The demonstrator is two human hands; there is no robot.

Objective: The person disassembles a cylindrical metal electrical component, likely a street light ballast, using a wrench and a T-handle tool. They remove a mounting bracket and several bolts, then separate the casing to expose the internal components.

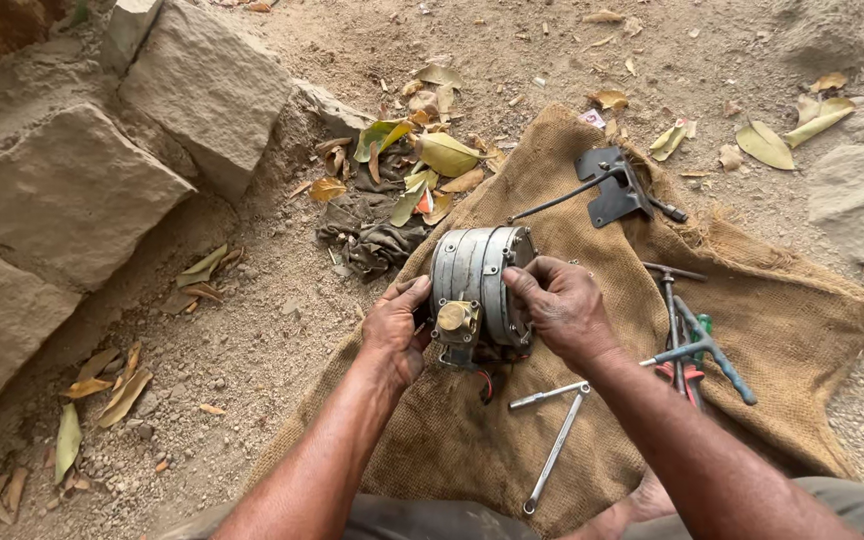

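A round grey metal motor housing (472, 270) with a brass fitting (454, 317) on its side stands on edge on a burlap sack (572, 440). My left hand (395, 330) grips its left side, thumb up against the casing. From the right, my right hand (560, 305) has its fingers closed on the housing's rim. Red and black wires (486, 381) hang below it.
An L-shaped socket wrench (555, 440) lies on the sack near my knees. Pliers and a T-handle tool (690, 345) lie to the right. A black metal bracket with a rod (610, 187) sits at the back. Large stones (62, 200), a dirty rag (372, 240) and dry leaves lie left.
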